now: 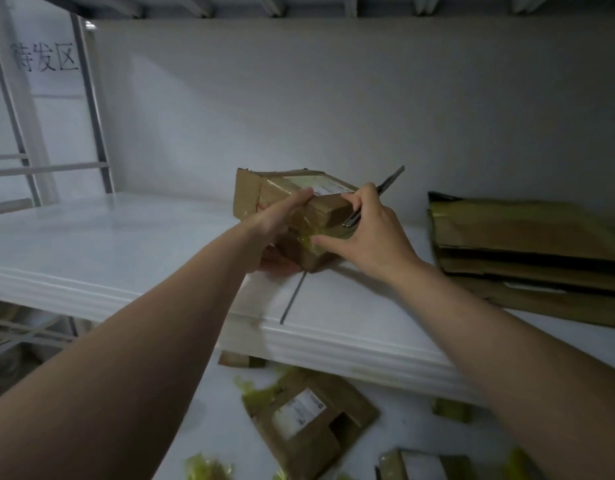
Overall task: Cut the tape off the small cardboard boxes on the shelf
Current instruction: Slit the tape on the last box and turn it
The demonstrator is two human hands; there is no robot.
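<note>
The small cardboard box [285, 199] sits tilted at the middle of the white shelf [91, 244], just behind the front edge. Whether its lowest corner touches the shelf cannot be told. The box is held between both hands.

The left hand [282, 225] comes in from 8 o'clock of the box and grips it. Its thumb lies along the upper edge and its fingers curl under the near bottom. The right hand [366, 233] comes in from 4 o'clock. Its fingers are closed around a slim utility knife [391, 181], which slants away toward 1 o'clock past the box's right end. The thumb reaches left and touches the yellowish tape [304, 239] on the near face. A white label [321, 185] shows on the top face, and a loose flap stands out at the box's 9 o'clock side.

At 3 o'clock of the box, close beside the right hand, lies a stack of flattened cardboard [524, 244] that reaches the frame's right edge. From 9 to 11 o'clock the shelf runs bare to the back wall and the grey uprights. A dark seam [292, 299] runs from under the box to the front lip at 6 o'clock.

Below the lip, on a white surface, lie an opened box [309, 420] and green-yellow tape scraps [205, 465].
</note>
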